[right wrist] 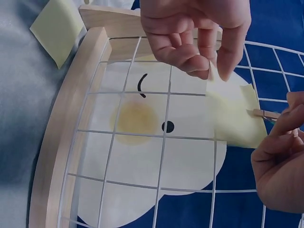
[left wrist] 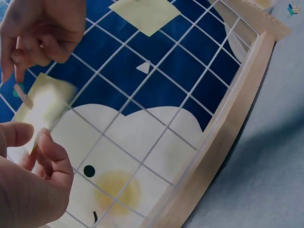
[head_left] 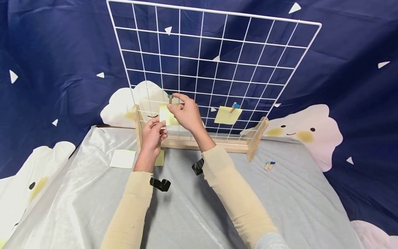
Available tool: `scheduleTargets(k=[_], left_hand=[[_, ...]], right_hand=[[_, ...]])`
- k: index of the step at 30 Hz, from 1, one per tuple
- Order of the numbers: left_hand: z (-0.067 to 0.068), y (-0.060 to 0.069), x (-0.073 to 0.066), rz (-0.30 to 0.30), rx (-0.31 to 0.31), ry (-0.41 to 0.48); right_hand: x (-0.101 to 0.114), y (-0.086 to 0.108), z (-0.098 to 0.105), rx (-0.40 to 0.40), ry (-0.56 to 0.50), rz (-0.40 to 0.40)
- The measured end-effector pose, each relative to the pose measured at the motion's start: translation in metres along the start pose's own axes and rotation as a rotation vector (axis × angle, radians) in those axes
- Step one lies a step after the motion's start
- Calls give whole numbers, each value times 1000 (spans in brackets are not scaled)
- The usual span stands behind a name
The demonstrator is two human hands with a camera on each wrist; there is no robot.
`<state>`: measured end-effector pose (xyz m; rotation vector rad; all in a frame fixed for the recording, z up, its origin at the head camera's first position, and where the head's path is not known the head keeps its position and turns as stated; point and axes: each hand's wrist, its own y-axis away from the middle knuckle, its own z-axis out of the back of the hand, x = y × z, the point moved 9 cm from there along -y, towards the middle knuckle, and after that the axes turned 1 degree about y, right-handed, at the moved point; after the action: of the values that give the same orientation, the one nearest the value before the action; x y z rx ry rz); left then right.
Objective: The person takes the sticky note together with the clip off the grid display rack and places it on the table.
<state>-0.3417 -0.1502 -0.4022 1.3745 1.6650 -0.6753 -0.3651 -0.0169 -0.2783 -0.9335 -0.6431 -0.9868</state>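
Yellow note [head_left: 169,118], in the head view, is in front of the lower left part of the white wire grid [head_left: 227,15]; your left hand [head_left: 151,137] pinches its lower edge. Your right hand [head_left: 189,113] is at a clothespin [head_left: 170,100]. A second note [head_left: 227,116] hangs clipped to the right.

From your left wrist, thumb and finger pinch the note's corner.

From your right wrist, the clothespin's tip overlaps the note's edge; whether your curled right fingers grip it, you cannot tell.

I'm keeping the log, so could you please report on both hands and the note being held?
Left hand pinches yellow note. Right hand at clothespin, grip unclear. Note in front of wire grid, clothespin at its top edge. No obstruction visible.
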Motion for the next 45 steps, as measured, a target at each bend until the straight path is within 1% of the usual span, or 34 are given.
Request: scheduleTargets(k=[4, 10, 17, 24, 27, 35, 41, 45], left_hand=[[-4, 2, -6, -17, 20, -8], [-9, 5, -11, -48, 40, -21], [-12, 7, -14, -67, 51, -21], [-11, 8, -15, -71, 53, -36], [-12, 8, -15, -76, 54, -37], [-12, 8, -16, -84, 47, -26], [-10, 7, -12, -74, 49, -22], [-6, 8, -8, -63, 41, -33]], right_hand=[[1, -3, -2, -12, 43, -8], [2, -6, -2, -65, 136, -6], [1, -12, -4, -74, 251, -47], [1, -13, -4, -86, 339, 2], [0, -13, -2, -104, 340, 17], [1, -11, 4, -194, 322, 93], [0, -8, 6, -244, 301, 152], [2, -6, 9, -279, 255, 176]])
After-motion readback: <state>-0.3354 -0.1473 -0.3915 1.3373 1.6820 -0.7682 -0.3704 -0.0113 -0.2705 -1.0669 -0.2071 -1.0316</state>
